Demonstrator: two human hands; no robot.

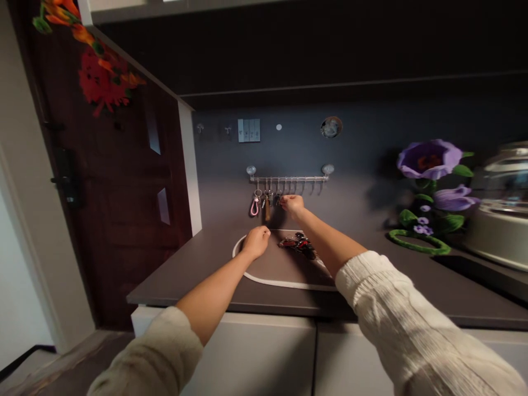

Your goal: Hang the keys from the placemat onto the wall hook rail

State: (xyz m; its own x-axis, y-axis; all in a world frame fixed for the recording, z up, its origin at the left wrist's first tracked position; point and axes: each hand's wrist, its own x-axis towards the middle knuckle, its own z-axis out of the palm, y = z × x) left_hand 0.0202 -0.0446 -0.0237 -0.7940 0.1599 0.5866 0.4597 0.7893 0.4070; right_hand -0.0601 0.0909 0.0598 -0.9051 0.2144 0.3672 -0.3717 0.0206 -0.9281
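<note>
My right hand (292,203) is raised to the hook rail (289,179) on the wall, its fingertips pinched at a small bunch of keys (279,198) hanging under the hooks. Left of that bunch hang more keys, one set with a pink loop keyring (254,207) and another with a brown fob (268,210). My left hand (258,241) is held low over the white-edged mat (272,282), its fingers curled closed; whether anything is inside them is hidden. Between my forearms, a pile of keys and keyrings (299,245) with red and dark parts rests on the mat.
To the right, crafted purple flowers (431,159) stand beside a pale appliance with a clear dome (505,209). A dark overhead cabinet (309,49) hangs above the counter (185,275). A dark red door (124,220) is at left.
</note>
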